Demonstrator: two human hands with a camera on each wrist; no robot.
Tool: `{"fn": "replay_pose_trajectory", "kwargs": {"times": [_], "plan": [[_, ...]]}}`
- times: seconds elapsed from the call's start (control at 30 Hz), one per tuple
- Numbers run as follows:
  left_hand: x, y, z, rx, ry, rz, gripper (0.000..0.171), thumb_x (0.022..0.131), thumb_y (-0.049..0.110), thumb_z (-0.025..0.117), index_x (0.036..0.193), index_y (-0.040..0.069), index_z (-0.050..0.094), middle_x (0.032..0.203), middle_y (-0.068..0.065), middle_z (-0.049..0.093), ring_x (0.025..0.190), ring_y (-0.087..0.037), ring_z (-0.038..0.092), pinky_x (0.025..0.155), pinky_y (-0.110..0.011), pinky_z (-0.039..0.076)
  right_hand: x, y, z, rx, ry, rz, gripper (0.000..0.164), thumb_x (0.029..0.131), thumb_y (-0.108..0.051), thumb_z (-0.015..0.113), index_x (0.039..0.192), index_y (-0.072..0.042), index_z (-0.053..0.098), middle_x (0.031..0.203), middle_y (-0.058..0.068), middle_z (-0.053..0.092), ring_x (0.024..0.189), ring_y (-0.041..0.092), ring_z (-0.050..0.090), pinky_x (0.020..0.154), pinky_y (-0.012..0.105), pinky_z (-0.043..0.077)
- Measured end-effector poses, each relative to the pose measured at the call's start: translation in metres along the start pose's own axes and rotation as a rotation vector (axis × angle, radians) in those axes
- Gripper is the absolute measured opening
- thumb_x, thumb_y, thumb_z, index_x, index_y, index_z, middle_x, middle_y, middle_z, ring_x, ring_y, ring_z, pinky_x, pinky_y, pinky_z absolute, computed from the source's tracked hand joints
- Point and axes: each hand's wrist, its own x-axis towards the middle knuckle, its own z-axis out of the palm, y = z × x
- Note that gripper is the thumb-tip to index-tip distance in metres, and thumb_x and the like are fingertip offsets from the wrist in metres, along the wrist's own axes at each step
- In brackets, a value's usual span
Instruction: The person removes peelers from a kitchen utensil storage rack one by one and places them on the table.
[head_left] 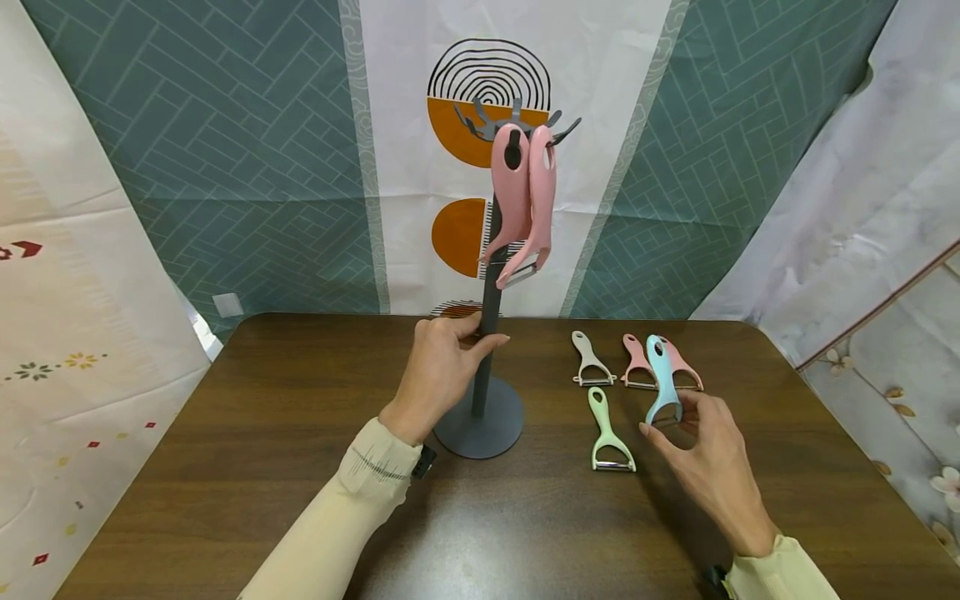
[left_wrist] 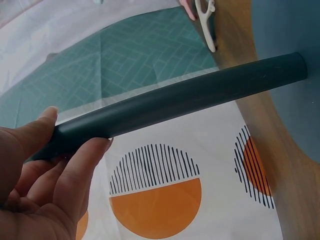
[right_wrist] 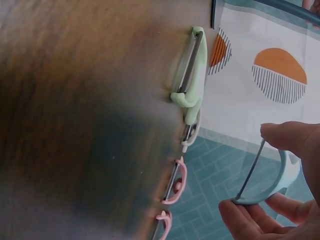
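A dark grey stand [head_left: 484, 367] with hooks at its top rises from a round base [head_left: 480, 429] on the wooden table [head_left: 262, 433]. Two pink peelers [head_left: 521, 196] hang from the hooks. My left hand [head_left: 442, 367] grips the stand's pole [left_wrist: 190, 95] low down, thumb on one side and fingers on the other. My right hand [head_left: 693, 437] pinches the blade end of a light blue peeler [head_left: 662, 379] and holds it upright just above the table; in the right wrist view the blue peeler [right_wrist: 272, 177] sits between thumb and fingers.
On the table lie a cream peeler [head_left: 590, 360], two pink peelers [head_left: 660, 367] behind the blue one, and a green peeler [head_left: 607, 433] beside my right hand. A patterned teal, white and orange curtain [head_left: 262, 167] hangs behind the table.
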Motion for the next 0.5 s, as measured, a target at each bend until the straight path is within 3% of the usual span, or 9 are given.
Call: {"fn": "replay_pose_trajectory", "kwargs": {"times": [0.5], "plan": [[-0.0002,0.0008,0.0001,0.009,-0.003,0.004,0.027,0.088,0.026,0.080,0.107,0.007,0.080,0.101,-0.005,0.078,0.082,-0.017,0.075,0.062,-0.026,0.058,-0.0028,0.0050,-0.0034,-0.063,-0.088,0.027,0.050,0.078,-0.025,0.089,0.112,0.002,0.063,0.100,0.016,0.062,0.094,0.032,0.061,0.077,0.033,0.043]]}}
